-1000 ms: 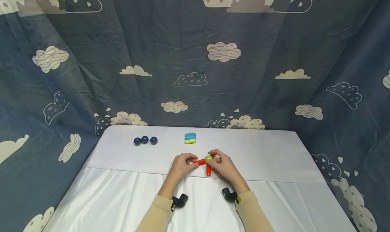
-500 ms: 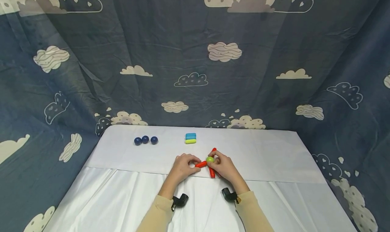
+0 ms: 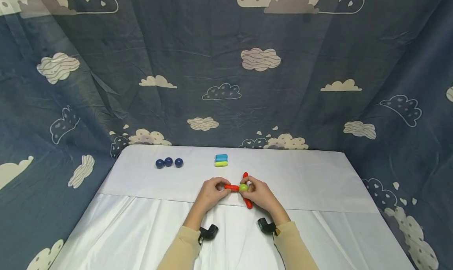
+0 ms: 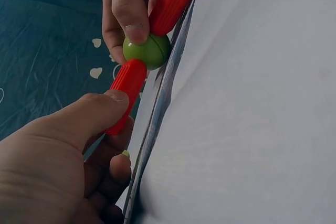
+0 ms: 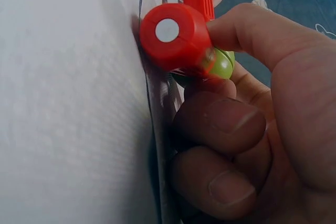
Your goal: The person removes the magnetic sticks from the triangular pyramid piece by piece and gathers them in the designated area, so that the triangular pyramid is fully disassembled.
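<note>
My left hand (image 3: 210, 193) pinches a red magnetic rod (image 3: 231, 188) between thumb and fingers. The rod's inner end touches a green ball (image 3: 243, 187), which my right hand (image 3: 261, 193) grips. Two more red rods stick out from around the ball: one (image 3: 245, 175) points away from me, another (image 3: 248, 203) towards me. In the right wrist view the nearer rod (image 5: 181, 32) shows a pale round disc on its end. The left wrist view shows my left thumb lying along the ribbed red rod (image 4: 129, 80), whose tip is against the ball (image 4: 148, 52).
Three dark blue balls (image 3: 168, 161) sit at the back left of the white table (image 3: 301, 179). Behind my hands lie blue rods (image 3: 221, 158) with a yellow-green rod (image 3: 221, 164) beside them. A dark cloud-patterned cloth (image 3: 226, 116) hangs behind the table.
The left rod has swung from slanted to nearly level against the ball. The nearer red rod has turned, its end shifting right and towards me. Both hands stay almost in place.
</note>
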`<state>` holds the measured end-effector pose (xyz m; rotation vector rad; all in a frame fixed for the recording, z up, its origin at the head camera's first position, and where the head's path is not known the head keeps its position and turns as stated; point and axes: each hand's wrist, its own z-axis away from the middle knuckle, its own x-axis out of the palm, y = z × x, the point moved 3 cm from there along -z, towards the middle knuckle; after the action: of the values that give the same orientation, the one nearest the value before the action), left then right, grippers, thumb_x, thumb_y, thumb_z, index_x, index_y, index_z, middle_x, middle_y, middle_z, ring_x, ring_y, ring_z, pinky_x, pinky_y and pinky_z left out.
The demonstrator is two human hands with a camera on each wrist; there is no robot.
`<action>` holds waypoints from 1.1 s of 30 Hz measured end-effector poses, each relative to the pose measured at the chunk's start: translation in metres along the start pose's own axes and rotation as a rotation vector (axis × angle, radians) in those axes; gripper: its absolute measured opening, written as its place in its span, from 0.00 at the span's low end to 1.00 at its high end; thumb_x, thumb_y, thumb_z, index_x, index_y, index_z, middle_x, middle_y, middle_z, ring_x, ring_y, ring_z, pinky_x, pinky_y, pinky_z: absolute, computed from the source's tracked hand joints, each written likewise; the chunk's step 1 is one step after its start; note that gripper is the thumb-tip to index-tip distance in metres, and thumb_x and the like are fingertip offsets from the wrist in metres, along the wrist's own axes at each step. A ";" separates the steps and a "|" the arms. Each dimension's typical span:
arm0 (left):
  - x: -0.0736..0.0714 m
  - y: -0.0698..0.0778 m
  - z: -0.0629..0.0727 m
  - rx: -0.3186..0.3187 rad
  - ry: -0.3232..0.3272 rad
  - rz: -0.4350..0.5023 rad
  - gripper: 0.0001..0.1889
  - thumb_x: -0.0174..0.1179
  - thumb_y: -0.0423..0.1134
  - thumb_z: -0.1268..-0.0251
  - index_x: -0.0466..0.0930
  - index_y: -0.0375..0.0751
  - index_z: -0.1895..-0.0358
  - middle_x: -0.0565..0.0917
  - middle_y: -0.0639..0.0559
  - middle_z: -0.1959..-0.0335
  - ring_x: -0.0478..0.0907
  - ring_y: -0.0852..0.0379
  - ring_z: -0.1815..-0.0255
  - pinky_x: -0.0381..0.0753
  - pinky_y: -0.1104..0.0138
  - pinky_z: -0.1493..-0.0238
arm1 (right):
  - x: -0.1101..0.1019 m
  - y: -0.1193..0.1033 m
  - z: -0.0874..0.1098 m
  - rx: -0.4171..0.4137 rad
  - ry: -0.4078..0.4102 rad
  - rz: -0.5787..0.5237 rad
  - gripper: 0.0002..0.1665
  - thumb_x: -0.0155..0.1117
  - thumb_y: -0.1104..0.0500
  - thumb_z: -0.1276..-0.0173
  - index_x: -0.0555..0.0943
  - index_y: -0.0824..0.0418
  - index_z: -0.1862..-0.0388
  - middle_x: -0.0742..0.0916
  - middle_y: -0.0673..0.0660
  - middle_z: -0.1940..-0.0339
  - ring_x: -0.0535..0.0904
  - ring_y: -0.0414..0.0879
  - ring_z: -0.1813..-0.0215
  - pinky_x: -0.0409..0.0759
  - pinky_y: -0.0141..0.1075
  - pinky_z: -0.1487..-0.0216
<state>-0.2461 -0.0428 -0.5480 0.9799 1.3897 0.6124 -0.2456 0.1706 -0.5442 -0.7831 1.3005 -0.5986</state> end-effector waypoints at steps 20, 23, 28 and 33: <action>-0.013 -0.002 -0.006 -0.103 0.110 0.242 0.14 0.78 0.42 0.39 0.90 0.42 0.52 0.86 0.55 0.66 0.75 0.62 0.66 0.74 0.73 0.64 | -0.001 -0.001 0.003 0.006 0.004 0.008 0.17 0.75 0.59 0.34 0.83 0.50 0.48 0.77 0.50 0.77 0.72 0.45 0.72 0.69 0.35 0.68; -0.021 0.002 -0.011 -0.115 0.178 0.248 0.13 0.79 0.42 0.40 0.91 0.43 0.55 0.88 0.53 0.67 0.75 0.60 0.66 0.73 0.73 0.68 | -0.001 -0.001 0.003 0.010 0.004 0.005 0.17 0.75 0.59 0.34 0.83 0.50 0.48 0.77 0.51 0.77 0.72 0.45 0.72 0.69 0.36 0.67; -0.033 0.005 -0.023 -0.102 0.254 0.226 0.12 0.80 0.45 0.41 0.92 0.45 0.57 0.89 0.51 0.64 0.75 0.58 0.64 0.71 0.71 0.70 | -0.001 -0.001 0.002 0.021 0.006 -0.011 0.17 0.75 0.58 0.34 0.83 0.50 0.48 0.77 0.51 0.76 0.73 0.46 0.71 0.70 0.37 0.65; -0.041 0.002 -0.036 -0.097 0.298 0.243 0.12 0.80 0.44 0.41 0.92 0.44 0.57 0.88 0.53 0.64 0.74 0.58 0.62 0.72 0.71 0.67 | 0.001 -0.001 0.002 0.021 0.005 -0.011 0.17 0.74 0.58 0.34 0.83 0.50 0.47 0.77 0.51 0.76 0.73 0.46 0.70 0.69 0.38 0.64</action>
<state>-0.2857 -0.0697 -0.5218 1.0162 1.4949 1.0316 -0.2439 0.1697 -0.5433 -0.7722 1.2933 -0.6226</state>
